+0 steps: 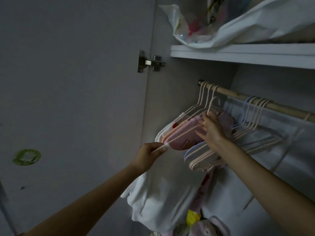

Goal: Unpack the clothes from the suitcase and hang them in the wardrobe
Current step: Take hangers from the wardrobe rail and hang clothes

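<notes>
Inside the open wardrobe a wooden rail (pixel 281 107) carries several pale pink hangers. At its left end hang a white garment (pixel 160 188) and a pink garment (pixel 184 135). My left hand (pixel 148 155) pinches the near tip of a pink hanger (pixel 180 136) that carries the pink garment. My right hand (pixel 213 128) grips the same hanger at its neck, just below the hook, which sits a little under the rail. A bunch of empty hangers (pixel 219 155) hangs to the right, under my right forearm. The suitcase is out of view.
The wardrobe door (pixel 68 99) stands open on the left with a metal hinge (pixel 150 63). A white shelf (pixel 238 54) above the rail holds a white plastic bag (pixel 221 26). A white fabric cover (pixel 272 142) hangs behind the hangers. Crumpled clothes (pixel 201 223) lie at the bottom.
</notes>
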